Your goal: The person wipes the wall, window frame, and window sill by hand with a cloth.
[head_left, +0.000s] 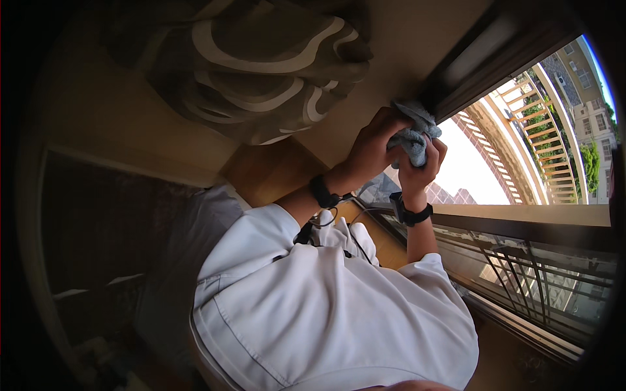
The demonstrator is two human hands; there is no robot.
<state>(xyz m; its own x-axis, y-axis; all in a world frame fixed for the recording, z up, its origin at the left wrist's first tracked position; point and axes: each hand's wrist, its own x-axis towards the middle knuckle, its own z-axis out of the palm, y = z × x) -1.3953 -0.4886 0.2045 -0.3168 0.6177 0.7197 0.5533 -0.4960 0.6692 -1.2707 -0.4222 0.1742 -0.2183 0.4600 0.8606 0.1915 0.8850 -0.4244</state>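
A bunched grey-blue cloth [417,120] is held up between both of my hands, close to the dark window frame [486,65]. From its left side my left hand [377,138] grips it, with the fingers mostly hidden behind the folds. My right hand [420,174] has its fingers curled round the lower right part of the cloth. Each wrist wears a black band. I cannot tell whether the cloth touches the frame.
A patterned curtain [261,72] hangs bunched at the upper left. On the right is a window opening above a lower sill rail [521,218] and dark metal bars [521,267]. Beyond it are a railing [544,130] and buildings. Cables [326,221] lie near my body.
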